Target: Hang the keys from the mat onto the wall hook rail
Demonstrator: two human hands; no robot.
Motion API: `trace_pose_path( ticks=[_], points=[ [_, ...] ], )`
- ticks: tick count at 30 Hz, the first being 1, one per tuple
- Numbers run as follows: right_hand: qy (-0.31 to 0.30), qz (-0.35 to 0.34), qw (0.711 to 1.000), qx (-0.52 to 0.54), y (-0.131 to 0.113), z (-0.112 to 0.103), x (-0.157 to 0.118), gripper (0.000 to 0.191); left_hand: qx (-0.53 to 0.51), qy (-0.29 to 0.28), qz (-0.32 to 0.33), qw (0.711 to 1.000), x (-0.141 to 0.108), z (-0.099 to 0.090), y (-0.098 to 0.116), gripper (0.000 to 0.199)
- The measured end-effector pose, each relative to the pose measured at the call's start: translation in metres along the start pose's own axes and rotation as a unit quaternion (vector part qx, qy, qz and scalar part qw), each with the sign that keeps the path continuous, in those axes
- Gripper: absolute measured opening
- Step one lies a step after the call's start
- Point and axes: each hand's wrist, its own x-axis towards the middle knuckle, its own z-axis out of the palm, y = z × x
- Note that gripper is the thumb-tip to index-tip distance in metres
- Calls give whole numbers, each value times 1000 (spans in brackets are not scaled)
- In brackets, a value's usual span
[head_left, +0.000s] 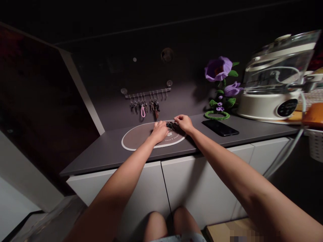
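Observation:
A dark bunch of keys [172,126] sits low over an oval brown mat with a white rim [136,141] on the grey countertop [113,151]. My left hand [159,131] comes in from the left with its fingers on the bunch. My right hand [184,122] holds the other side of it between fingers and thumb. The hands partly hide the keys, so I cannot make out single keys. Both hands are above the mat's right half.
A wall rail with hooks [147,93] holds several key sets above the mat. To the right lie a black phone [220,127] and a purple artificial flower [218,69] in a green ring. A white glass-lidded cooker [267,107] stands further right. White cabinet doors [191,188] run below the counter.

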Motion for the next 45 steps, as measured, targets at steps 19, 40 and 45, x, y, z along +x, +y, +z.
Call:
trace_pose_path(
  ticks=[19, 40, 45],
  points=[
    [-21, 0, 1000, 4, -4, 0, -2, 17, -16, 93, -122, 988, -5, -3, -14, 36],
    [-80, -82, 993, -4, -7, 5, -2, 19, -598, 177, -254, 739, 13, 3, -32, 22],
    [-89, -101, 991, -21, -9, 5, -4, 19, -708, 178, -227, 645, 9, -5, -33, 21]
  ],
)
